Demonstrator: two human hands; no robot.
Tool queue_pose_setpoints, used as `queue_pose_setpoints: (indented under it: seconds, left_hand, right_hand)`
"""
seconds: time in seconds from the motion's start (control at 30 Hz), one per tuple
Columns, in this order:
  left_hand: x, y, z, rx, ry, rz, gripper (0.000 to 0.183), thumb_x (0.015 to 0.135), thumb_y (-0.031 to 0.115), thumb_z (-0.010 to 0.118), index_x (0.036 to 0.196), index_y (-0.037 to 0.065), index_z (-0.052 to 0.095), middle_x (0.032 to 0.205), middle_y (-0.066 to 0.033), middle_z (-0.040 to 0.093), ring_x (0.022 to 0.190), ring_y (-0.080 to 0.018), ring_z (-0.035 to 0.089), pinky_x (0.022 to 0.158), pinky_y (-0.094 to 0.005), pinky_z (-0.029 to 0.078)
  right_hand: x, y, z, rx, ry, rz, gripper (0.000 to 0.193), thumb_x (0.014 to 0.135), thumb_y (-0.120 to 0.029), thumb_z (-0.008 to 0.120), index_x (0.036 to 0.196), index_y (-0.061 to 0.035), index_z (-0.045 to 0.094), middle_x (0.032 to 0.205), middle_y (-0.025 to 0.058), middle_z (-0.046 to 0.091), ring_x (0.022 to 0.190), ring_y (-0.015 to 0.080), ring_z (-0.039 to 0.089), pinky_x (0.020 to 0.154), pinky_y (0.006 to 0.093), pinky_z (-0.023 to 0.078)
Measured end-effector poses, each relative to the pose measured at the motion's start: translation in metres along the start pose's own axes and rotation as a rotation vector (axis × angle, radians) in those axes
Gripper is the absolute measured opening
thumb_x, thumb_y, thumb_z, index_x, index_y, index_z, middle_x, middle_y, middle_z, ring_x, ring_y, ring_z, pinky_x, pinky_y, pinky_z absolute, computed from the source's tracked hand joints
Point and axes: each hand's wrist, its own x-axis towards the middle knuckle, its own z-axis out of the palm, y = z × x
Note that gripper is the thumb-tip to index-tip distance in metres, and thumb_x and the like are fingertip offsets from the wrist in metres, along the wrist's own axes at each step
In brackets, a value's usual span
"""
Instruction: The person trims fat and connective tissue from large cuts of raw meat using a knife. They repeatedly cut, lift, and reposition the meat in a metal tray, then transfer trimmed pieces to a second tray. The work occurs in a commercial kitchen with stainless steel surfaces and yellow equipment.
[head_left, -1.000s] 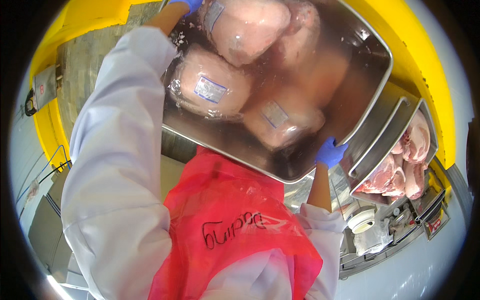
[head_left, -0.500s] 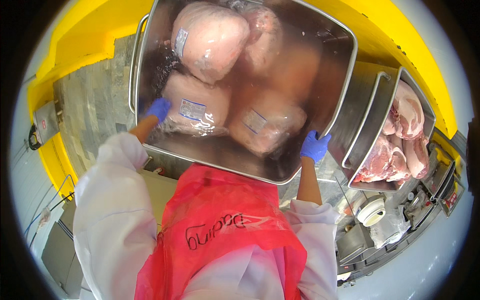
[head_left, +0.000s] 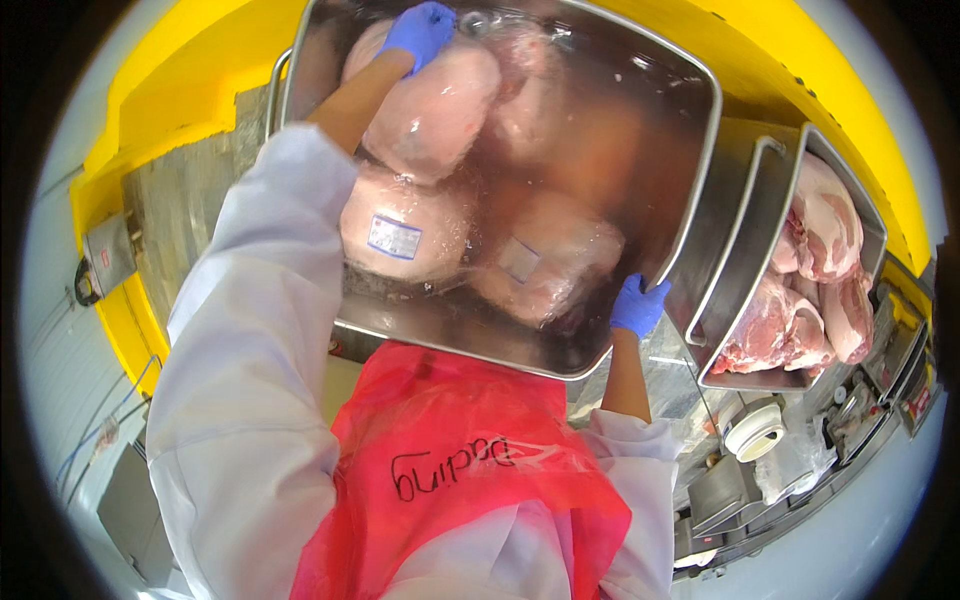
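Observation:
In front of me stands a large steel tub [head_left: 460, 352] of reddish water holding several bagged meat pieces. My left hand [head_left: 422, 35], in a blue glove, reaches over the far-left bagged meat piece [head_left: 435, 115]; its fingers are curled at the far end of the bag. My right hand [head_left: 638, 306], also gloved in blue, is closed around the tub's right rim near the front corner. Closer to me lie a labelled bagged meat piece [head_left: 405, 215] and another one [head_left: 555, 255], both partly under water. A further piece [head_left: 520, 80] sits beside the far-left one.
To the right is a second steel tub [head_left: 735, 215] with unwrapped raw meat cuts [head_left: 830, 225]. Below it are a white round container [head_left: 755, 430] and clear plastic [head_left: 790, 465]. A yellow barrier [head_left: 205, 75] curves behind the tubs.
My left hand has left the water beside the near-left bagged piece and moved up and right to the far-left one. That near-left piece has shifted slightly. My right hand stays on the rim.

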Motion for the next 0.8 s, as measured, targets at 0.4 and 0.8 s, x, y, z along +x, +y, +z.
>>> queue_pose_setpoints:
  seconds: [0.4, 0.8]
  left_hand:
    - [0.095, 0.021, 0.120, 0.763, -0.080, -0.388, 0.055, 0.097, 0.046, 0.046, 0.132, 0.006, 0.062, 0.140, -0.0197, 0.056, 0.131, -0.0368, 0.053, 0.109, -0.0444, 0.043]
    - [0.017, 0.016, 0.160, 0.920, -0.258, 0.514, 0.038, 0.103, 0.022, 0.037, 0.127, 0.005, 0.061, 0.124, -0.0195, 0.064, 0.109, -0.0370, 0.063, 0.096, -0.0451, 0.049]
  right_hand:
    - [0.014, 0.009, -0.005, 0.027, -0.078, 0.017, 0.032, 0.086, -0.029, 0.062, 0.107, -0.0056, 0.057, 0.092, 0.0254, 0.069, 0.082, 0.0462, 0.067, 0.071, 0.0540, 0.053]
    - [0.015, 0.017, -0.004, 0.082, -0.072, 0.010, 0.035, 0.086, -0.029, 0.060, 0.113, -0.0071, 0.056, 0.095, 0.0254, 0.069, 0.084, 0.0468, 0.067, 0.073, 0.0547, 0.053]
